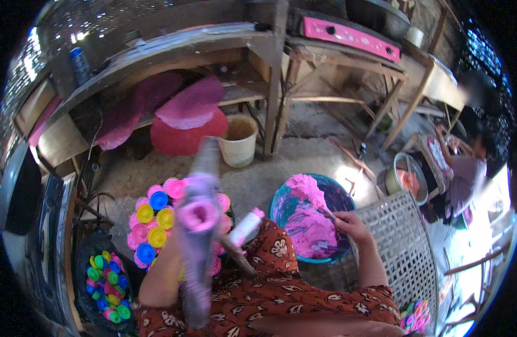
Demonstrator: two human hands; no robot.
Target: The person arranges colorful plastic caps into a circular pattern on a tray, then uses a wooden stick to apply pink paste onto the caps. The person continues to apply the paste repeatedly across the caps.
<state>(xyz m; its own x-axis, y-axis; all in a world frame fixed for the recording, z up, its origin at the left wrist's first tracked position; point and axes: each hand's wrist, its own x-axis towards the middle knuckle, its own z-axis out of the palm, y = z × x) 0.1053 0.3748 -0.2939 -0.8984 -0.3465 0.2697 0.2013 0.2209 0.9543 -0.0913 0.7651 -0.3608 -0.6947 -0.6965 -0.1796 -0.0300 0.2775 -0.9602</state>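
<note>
My left forearm rises to a long, greyish wooden tool [197, 264], blurred and held upright, with a round hole rimmed in pink paste. My left hand [176, 242] is closed around its side, the fingers mostly hidden behind it. Below it, a stick-like wooden handle [239, 256] and a white cylinder with a pink end [247, 226] lie by my lap. To the right, my right hand [351, 226] grips a thin utensil [330, 214], its tip at the pink paste [309, 224]. The paste fills much of a teal basin [277, 197]; the utensil's kind is unclear.
Pink, yellow and blue round moulds [158, 236] cluster on the left; more coloured ones sit in a dark container [108, 286]. A woven bamboo mat [399, 236] lies right of the basin. Beyond are a whitish bucket [238, 147] and a pink stove [351, 38]. Another person [466, 174] sits far right.
</note>
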